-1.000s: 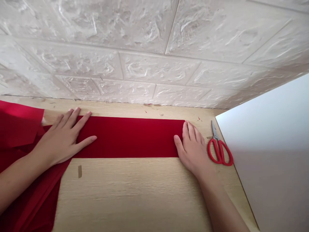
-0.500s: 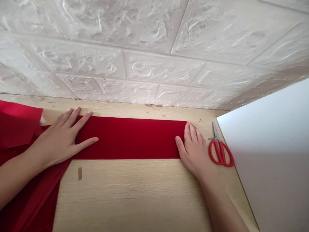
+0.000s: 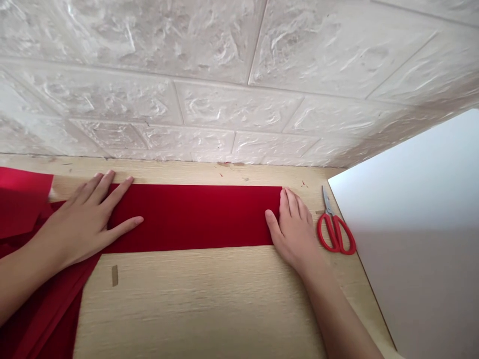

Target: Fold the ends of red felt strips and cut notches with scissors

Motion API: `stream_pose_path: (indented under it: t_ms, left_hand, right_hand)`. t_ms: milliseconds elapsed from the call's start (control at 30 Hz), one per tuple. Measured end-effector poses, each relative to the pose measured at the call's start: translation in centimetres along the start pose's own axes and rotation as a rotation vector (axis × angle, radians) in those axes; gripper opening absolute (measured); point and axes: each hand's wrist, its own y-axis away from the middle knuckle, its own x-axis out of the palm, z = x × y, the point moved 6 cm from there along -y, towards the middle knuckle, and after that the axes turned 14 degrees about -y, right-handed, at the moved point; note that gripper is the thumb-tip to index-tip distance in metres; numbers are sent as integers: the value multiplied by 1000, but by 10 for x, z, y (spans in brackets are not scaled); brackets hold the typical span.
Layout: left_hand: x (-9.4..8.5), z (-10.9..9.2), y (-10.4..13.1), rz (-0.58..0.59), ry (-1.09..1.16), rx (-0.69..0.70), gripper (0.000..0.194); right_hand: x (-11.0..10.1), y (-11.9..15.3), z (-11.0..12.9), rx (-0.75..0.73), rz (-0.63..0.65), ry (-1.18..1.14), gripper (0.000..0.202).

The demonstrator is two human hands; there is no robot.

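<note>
A dark red strip of cloth (image 3: 202,217) lies flat across the wooden table, its long edges straight. My left hand (image 3: 86,217) rests palm down on its left part, fingers spread, holding nothing. At the strip's right end is my right hand (image 3: 294,224), laid flat with the thumb on the cloth and apart from the other fingers, which sit side by side along the end edge. More red cloth (image 3: 56,309) hangs in loose folds under and below my left forearm. Red-handled scissors (image 3: 336,232) lie just right of my right hand, blades pointing away.
A white brick-patterned wall (image 3: 224,60) rises behind the table (image 3: 194,304). On the right stands a white panel (image 3: 422,224). A brighter red piece (image 3: 22,199) lies at far left, and a small brown scrap (image 3: 115,275) sits below the strip.
The view has shifted slightly, so the hands, cloth and scissors appear a little further left. Both hands keep their places on the cloth.
</note>
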Motion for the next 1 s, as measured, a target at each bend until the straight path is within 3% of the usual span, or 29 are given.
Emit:
stream_pose_path:
  t_ms: [233,367,433,500,633,733,867,1000]
  left_hand:
    - [2,-2,1,3,8,-14,102]
    - [-3,-6,1,32,10,-20,100]
    - [-4,-8,1,53,9,-17,99]
    - [-5,-7,0,56,5,-19,98]
    - [-3,-5,2,44,-3,-11,95]
    - [0,-4,3,46,-14,11,90]
    - [-1,-5,3,26,-41,18,90]
    - [-3,-5,3,8,-26,14,96]
  right_hand:
    - [3,-1,-5,-4,-18,0,74]
    - [-11,0,4,-33,-64,-27,72]
    - [-23,2,36,-153,-134,-42,72]
    - [-25,5,89,-351,-90,-90,74]
    - [10,17,212,-702,215,-212,78]
    - [43,15,259,-715,299,-254,86]
    - [69,7,258,-618,367,-293,87]
    - [65,2,231,-567,359,-309,82]
